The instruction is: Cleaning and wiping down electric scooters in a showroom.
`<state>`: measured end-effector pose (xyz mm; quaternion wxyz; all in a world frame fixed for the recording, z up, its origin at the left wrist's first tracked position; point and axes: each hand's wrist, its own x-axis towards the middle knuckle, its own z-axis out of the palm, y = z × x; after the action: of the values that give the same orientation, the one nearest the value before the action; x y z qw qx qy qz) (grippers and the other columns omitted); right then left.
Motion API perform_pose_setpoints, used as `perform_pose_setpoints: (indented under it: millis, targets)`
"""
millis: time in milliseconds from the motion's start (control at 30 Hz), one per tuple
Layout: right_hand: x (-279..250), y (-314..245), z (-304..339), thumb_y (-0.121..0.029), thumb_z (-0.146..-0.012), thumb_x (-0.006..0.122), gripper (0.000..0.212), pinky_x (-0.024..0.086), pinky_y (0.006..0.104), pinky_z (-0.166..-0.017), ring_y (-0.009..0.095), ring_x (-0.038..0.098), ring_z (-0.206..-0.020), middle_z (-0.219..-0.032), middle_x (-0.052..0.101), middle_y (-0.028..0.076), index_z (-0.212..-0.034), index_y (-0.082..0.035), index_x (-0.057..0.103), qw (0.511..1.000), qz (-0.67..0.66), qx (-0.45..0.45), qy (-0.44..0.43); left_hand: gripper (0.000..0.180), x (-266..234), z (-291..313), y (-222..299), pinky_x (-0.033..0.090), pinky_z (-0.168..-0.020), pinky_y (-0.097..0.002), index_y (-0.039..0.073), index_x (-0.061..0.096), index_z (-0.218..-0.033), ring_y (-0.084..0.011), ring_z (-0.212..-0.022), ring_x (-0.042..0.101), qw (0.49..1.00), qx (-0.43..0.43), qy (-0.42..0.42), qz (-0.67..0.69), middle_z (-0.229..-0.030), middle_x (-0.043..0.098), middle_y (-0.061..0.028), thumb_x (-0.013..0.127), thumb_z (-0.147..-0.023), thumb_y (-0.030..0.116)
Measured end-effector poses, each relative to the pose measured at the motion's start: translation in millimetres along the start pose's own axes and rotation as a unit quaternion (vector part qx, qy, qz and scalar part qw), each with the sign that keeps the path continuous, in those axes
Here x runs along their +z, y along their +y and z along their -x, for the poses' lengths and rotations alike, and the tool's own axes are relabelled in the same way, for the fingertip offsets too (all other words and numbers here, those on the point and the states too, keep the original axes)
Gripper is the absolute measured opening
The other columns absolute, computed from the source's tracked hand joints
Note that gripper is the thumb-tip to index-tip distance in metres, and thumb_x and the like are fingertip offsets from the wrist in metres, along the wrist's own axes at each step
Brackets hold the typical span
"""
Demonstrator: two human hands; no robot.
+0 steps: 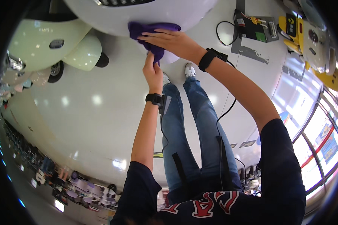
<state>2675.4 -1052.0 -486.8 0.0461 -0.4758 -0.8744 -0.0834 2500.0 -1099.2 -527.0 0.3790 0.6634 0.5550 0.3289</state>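
Observation:
A purple cloth (141, 30) lies against the lower edge of a glossy white scooter body panel (112, 18). My right hand (168, 40) rests flat on the cloth, fingers stretched out to the left, pressing it to the panel. Just below, my left hand (151, 69) grips a hanging end of the same cloth with its fingers closed. Both wrists wear black straps with small devices and cables. Part of the panel is hidden behind the cloth and my right hand.
Pale green scooters (45, 45) stand close on the left. To the right, a dark box (257, 29) with a black cable lies on the tiled floor (101, 123), near a yellow and white scooter (311, 41). Many more scooters line the far lower left; glass doors (319, 138) are at the right.

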Motion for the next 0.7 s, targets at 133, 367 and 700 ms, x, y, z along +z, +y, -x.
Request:
perform_pose_setpoints:
  millis: [133, 367, 700]
  targets:
    - [54, -8, 12, -0.009, -0.084, 0.058, 0.066, 0.047, 0.0272, -0.092, 0.012, 0.052, -0.124, -0.145, 0.046, -0.004, -0.146, -0.017, 0.039, 0.999, -0.019, -0.037, -0.010, 0.045, 9, 30, -15, 0.048, -0.094, -0.0399, -0.001, 0.057, -0.124, -0.0411, -0.107, 0.060, 0.994, -0.100, -0.046, -0.005, -0.116, 0.063, -0.0242, 0.050, -0.081, -0.012]
    - [15, -4, 21, -0.027, -0.084, 0.066, 0.072, 0.051, 0.0305, -0.076, 0.017, 0.066, -0.094, -0.125, 0.062, -0.001, -0.148, -0.021, 0.035, 0.990, -0.101, -0.018, -0.101, 0.051, -23, 32, 22, 0.047, -0.096, -0.0415, 0.003, 0.054, -0.129, -0.0395, -0.111, 0.058, 0.995, -0.061, -0.009, 0.073, -0.121, 0.061, -0.0209, 0.046, -0.081, -0.013]
    - [-66, -3, -100, -0.021, -0.074, 0.073, 0.078, 0.049, 0.0331, -0.075, 0.019, 0.064, -0.103, -0.126, 0.061, 0.000, -0.145, -0.027, 0.040, 0.996, -0.088, -0.032, -0.009, 0.049, -68, -14, 49, 0.046, -0.097, -0.0403, 0.001, 0.049, -0.133, -0.0380, -0.112, 0.057, 0.981, 0.002, 0.173, 0.083, -0.122, 0.060, -0.0213, 0.048, -0.085, -0.008]
